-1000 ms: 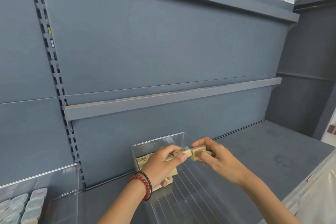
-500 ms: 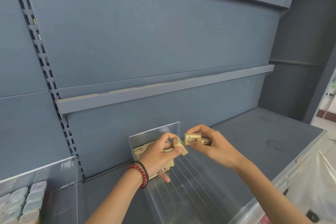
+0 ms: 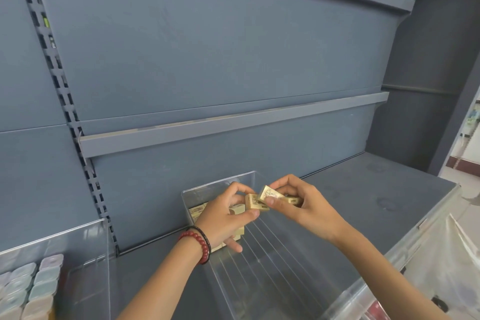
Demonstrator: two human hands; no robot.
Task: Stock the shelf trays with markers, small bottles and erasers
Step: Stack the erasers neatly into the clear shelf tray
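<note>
Noted at lower centre, above the clear tray (image 3: 218,181): eraser (image 3: 255,203) pinched in left hand (image 3: 223,218), second eraser (image 3: 268,193) clamped in right hand (image 3: 304,205); judged light, stiff, slick-wrapped, so best taken across the long flat faces.

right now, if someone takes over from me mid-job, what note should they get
Left hand pinches one eraser above the clear tray.
Right hand pinches a second eraser beside it.
Done: a stack of erasers sits in that tray's back left corner; small bottles stand in the neighbouring tray.
Left: set down the held erasers and fill the rest of the tray. No markers in view.
</note>
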